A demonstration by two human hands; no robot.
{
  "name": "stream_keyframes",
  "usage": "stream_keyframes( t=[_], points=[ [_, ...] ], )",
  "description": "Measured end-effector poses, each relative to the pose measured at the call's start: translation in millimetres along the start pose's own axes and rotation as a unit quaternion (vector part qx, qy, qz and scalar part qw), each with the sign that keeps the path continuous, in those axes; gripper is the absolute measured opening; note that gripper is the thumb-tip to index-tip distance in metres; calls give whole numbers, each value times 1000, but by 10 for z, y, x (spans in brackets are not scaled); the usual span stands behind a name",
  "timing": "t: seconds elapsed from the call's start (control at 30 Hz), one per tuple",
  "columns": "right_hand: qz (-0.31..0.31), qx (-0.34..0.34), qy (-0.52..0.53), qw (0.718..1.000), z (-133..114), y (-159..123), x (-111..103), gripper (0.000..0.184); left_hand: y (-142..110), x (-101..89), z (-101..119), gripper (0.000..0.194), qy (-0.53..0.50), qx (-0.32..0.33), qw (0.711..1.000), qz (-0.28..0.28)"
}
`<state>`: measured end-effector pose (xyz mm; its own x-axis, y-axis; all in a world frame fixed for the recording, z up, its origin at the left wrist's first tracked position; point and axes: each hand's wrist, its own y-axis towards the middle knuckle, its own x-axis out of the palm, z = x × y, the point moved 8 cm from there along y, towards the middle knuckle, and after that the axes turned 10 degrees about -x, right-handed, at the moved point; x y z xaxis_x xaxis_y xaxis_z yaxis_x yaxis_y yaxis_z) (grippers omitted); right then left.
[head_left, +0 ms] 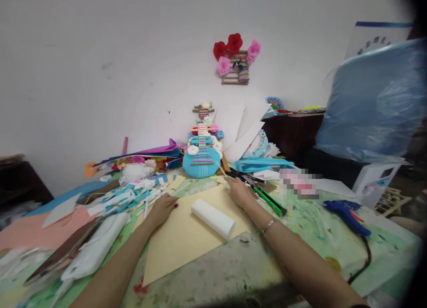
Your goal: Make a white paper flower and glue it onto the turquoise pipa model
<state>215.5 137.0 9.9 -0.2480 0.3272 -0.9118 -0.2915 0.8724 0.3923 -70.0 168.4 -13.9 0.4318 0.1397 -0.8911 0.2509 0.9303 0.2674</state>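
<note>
A sheet of pale yellow card (180, 248) lies slanted on the table in front of me. Across it rests a white roll (213, 219), touched by neither hand. At the card's left edge, my left hand (163, 211) lies with its fingers stretched out and nothing visible in them. My right hand (239, 191) is at the far right edge of the card, its fingers closed on a thin pale stick (220, 168) that points up and left. Just beside that hand are scissors (248, 180) and a green utility knife (270, 201).
A blue paper instrument model (201, 162) stands against the wall. Paper scraps (130, 199) and a white power strip (96, 245) crowd the left side. A blue glue gun (348, 214) with a black cord lies right, near a plastic-wrapped chair (373, 99).
</note>
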Motion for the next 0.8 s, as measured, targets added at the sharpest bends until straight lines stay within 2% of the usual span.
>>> stream_keyframes(
  t=[0.13,0.27,0.4,0.5,0.6,0.67,0.73,0.8],
  points=[
    [47,104,-27,993,339,-87,-222,53,85,60,44,28,9,-3,1000,17],
    [67,210,-38,975,672,-278,-357,43,185,109,107,25,11,1,1000,29],
    [88,254,-41,962,753,-396,-498,32,218,113,120,23,9,-2,999,35],
    [86,199,-12,976,515,-306,-560,29,212,102,105,23,7,-9,999,42],
    [42,77,58,994,-23,-189,-481,30,207,96,81,23,8,-23,999,48],
    [14,5,102,995,-430,-201,-382,40,205,90,64,23,11,-36,998,52],
    [-14,-57,134,989,-778,-263,-259,62,201,82,50,23,15,-48,997,55],
    [-46,-92,171,980,-978,-326,-118,75,194,72,46,24,18,-57,997,57]
  ],
)
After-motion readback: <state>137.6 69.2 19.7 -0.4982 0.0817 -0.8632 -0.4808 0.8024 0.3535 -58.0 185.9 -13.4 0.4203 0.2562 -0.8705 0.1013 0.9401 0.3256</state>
